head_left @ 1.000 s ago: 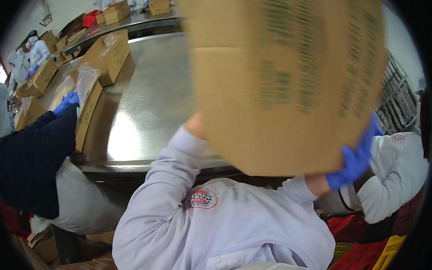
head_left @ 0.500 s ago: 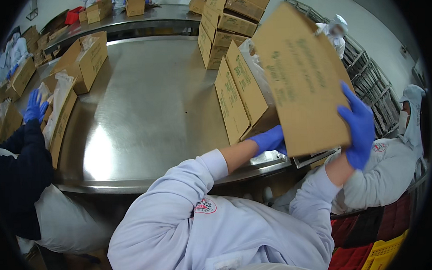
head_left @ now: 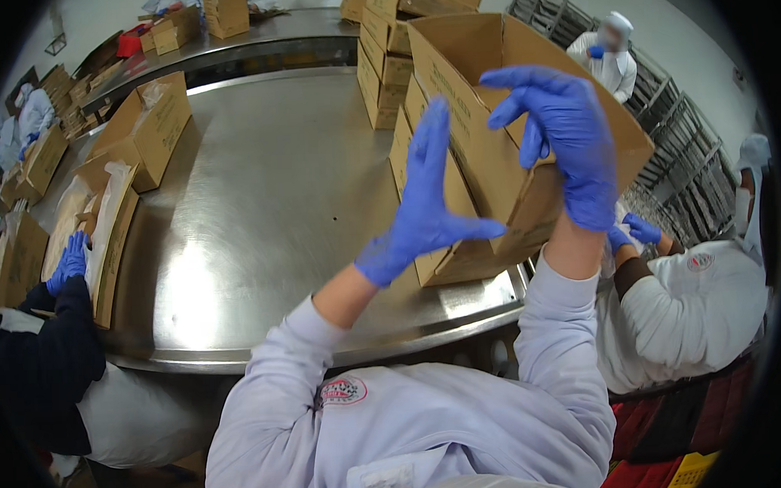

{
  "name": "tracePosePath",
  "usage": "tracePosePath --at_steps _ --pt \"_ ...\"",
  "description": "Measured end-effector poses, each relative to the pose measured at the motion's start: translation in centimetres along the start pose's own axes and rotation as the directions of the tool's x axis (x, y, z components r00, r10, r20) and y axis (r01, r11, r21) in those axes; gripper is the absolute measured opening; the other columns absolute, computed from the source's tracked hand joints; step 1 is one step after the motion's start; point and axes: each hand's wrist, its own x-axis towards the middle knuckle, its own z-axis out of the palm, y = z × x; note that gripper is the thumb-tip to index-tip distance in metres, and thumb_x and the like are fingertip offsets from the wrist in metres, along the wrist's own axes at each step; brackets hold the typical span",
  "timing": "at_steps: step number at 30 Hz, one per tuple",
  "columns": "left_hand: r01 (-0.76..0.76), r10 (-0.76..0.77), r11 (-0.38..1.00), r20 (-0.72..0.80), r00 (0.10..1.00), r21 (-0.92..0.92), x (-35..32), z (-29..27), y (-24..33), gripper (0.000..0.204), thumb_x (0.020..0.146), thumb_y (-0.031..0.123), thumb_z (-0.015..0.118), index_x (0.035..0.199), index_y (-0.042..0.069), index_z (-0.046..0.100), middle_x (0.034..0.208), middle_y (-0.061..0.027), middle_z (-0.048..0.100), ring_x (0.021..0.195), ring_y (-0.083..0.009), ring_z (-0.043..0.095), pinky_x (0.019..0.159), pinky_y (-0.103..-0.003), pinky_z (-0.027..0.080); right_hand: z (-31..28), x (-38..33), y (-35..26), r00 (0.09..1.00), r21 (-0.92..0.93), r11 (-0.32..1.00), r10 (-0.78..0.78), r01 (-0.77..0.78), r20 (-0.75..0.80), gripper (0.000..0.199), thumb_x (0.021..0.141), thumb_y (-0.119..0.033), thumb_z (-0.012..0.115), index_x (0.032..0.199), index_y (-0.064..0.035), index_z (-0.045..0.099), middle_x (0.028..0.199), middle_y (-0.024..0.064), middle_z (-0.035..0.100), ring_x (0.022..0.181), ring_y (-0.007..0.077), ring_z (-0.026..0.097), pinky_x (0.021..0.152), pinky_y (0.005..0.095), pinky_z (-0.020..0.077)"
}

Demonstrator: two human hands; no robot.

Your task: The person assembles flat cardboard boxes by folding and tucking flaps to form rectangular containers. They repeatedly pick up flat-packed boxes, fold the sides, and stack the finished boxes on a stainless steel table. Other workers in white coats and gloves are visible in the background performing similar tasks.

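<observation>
turned mouth-up since earlier, cardboard box (head_left: 487, 167) has smooth steel table (head_left: 260, 205) open leftward; left hand (head_left: 419, 208) is wide, right hand (head_left: 572, 139) half-curled, perhaps touching.

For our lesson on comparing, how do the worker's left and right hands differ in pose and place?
The left hand points mostly upward, thumb stretched out to the right; the right hand reaches left, with some fingers bent down. The left hand shows lower in the picture, while the right hand is higher, in front of the open box. Both hands are open and wear blue gloves, with bare skin below.
</observation>
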Motion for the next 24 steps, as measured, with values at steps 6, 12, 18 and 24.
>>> tracePosePath --at_steps 6,12,18,24 --pt "-0.318 0.281 0.943 0.274 0.920 0.100 7.2 4.3 -0.8 0.036 0.066 0.036 0.074 0.079 0.007 0.058 0.085 -0.0102 0.057 0.093 -0.0246 0.050 0.084 -0.036 0.037 -10.8 -4.9 4.2 0.493 -0.324 0.933 -0.357 0.155 -0.794 0.034 0.089 -0.022 0.051 0.116 -0.0012 0.053 0.098 0.0074 0.060 0.083 0.0133 0.058 0.074 0.0236 0.0457" --pt "-0.290 0.268 0.957 0.320 0.909 0.021 8.7 5.6 -0.5 0.039 0.073 0.010 0.064 0.046 0.004 0.037 0.043 -0.0037 0.036 0.041 -0.0170 0.033 0.048 -0.028 0.030 -10.0 -6.4 16.7 0.644 0.258 0.956 0.109 0.142 -0.757 0.064 0.088 -0.055 0.040 0.119 0.0001 0.049 0.114 0.0089 0.053 0.103 0.0141 0.047 0.093 0.0271 0.0348" --pt "-0.112 0.129 0.991 0.300 0.945 -0.075 8.0 9.7 -5.7 0.042 0.074 0.015 0.061 0.042 0.005 0.035 0.041 -0.0066 0.034 0.040 -0.0193 0.030 0.048 -0.029 0.032 -9.0 -5.3 23.9 0.466 0.070 0.993 0.107 -0.097 -0.878 0.064 0.090 -0.054 0.035 0.107 0.0050 0.055 0.102 0.0109 0.060 0.095 0.0181 0.054 0.085 0.0287 0.0395" --pt "-0.267 0.264 0.963 0.333 0.905 -0.038 6.2 7.3 -6.1 0.027 0.071 0.009 0.059 0.051 0.003 0.042 0.052 -0.0097 0.043 0.053 -0.0262 0.046 0.055 -0.033 0.037 -7.7 -3.8 19.2 0.325 -0.528 0.849 -0.501 0.005 -0.802 0.044 0.081 -0.050 0.056 0.092 -0.0079 0.061 0.098 0.0077 0.061 0.102 0.0240 0.053 0.092 0.0360 0.0345"
